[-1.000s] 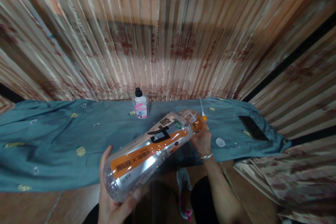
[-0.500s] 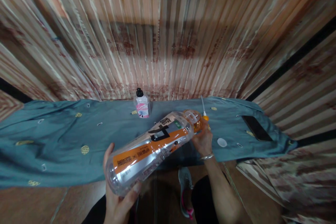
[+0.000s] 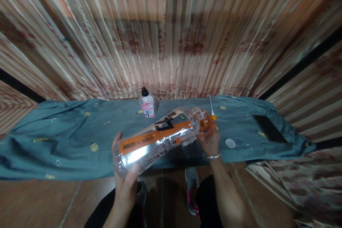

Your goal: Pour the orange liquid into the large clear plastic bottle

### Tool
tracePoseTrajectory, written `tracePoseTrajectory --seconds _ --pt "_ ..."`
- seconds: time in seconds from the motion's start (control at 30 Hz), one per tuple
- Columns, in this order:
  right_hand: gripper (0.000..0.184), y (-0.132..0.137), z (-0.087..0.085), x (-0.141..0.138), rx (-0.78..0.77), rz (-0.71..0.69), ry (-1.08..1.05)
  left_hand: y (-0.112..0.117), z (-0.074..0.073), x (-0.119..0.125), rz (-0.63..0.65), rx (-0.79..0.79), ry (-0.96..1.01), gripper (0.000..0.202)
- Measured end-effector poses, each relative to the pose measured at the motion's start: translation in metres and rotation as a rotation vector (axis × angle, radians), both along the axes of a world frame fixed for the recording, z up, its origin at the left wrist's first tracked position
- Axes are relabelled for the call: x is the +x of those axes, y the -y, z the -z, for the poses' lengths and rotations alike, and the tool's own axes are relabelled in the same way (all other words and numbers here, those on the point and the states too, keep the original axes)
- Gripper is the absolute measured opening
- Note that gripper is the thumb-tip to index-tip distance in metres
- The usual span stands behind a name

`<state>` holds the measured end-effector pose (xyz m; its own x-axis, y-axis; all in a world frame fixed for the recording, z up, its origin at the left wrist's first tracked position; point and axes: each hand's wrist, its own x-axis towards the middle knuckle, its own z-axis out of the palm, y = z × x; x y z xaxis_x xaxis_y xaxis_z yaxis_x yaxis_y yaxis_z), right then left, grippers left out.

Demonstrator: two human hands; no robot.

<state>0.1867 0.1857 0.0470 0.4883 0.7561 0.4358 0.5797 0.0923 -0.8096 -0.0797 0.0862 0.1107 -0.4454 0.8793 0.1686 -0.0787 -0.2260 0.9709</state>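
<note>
A large clear plastic bottle (image 3: 157, 139) with an orange and silver label lies tilted in the air above the cloth. My left hand (image 3: 127, 181) grips its base, thumb on the near side. The bottle's neck points up to the right and meets a small see-through orange bottle (image 3: 204, 123). My right hand (image 3: 210, 139), with a bracelet on the wrist, has its fingers wrapped round that orange bottle. Whether the two mouths touch I cannot tell. Just behind my right hand is an orange cap piece with a white tube (image 3: 212, 112).
A small bottle with a black cap and pink label (image 3: 148, 105) stands at the back of the blue-green cloth (image 3: 72, 139). To the right are a white disc (image 3: 230, 143) and a dark phone (image 3: 269, 129). A pleated curtain (image 3: 171, 42) hangs behind.
The large bottle's base has come up a little, so the bottle lies slightly flatter. Both hands keep their holds. The whole view has shifted slightly.
</note>
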Motion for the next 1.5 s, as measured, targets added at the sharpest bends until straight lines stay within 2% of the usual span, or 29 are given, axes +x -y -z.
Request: tracePoseTrajectory --seconds 0.1,0.33,0.53,0.67,0.77,0.9,1.13,1.3,1.5 --pt "0.078 -0.001 -0.001 -0.001 0.005 0.029 0.010 -0.007 -0.003 -0.001 0.018 -0.005 0.092 0.095" --pt "0.074 0.002 -0.008 -0.004 -0.024 0.041 0.041 -0.018 -0.005 0.003 -0.074 0.012 0.175 0.090" --pt "0.077 0.002 -0.005 -0.003 -0.030 0.043 0.091 -0.009 -0.003 0.003 -0.092 0.023 0.199 0.096" --pt "0.082 0.002 -0.002 -0.001 -0.019 0.061 0.120 -0.002 -0.004 0.005 -0.115 0.020 0.213 0.086" --pt "0.076 0.003 0.000 0.000 -0.023 0.053 0.131 0.002 -0.003 0.005 -0.159 0.013 0.244 0.078" --pt "0.075 0.004 0.004 0.001 0.005 0.050 0.155 0.005 0.001 0.003 -0.131 0.032 0.225 0.070" --pt "0.069 0.003 0.008 0.007 0.025 0.044 0.148 0.004 0.007 0.006 -0.031 0.096 0.192 0.080" --pt "0.063 0.003 0.005 0.006 0.065 0.037 0.152 0.001 0.010 0.009 -0.071 0.094 0.221 0.083" --pt "0.061 0.002 0.006 0.006 0.067 0.042 0.125 0.000 0.004 0.013 -0.090 0.076 0.211 0.084"
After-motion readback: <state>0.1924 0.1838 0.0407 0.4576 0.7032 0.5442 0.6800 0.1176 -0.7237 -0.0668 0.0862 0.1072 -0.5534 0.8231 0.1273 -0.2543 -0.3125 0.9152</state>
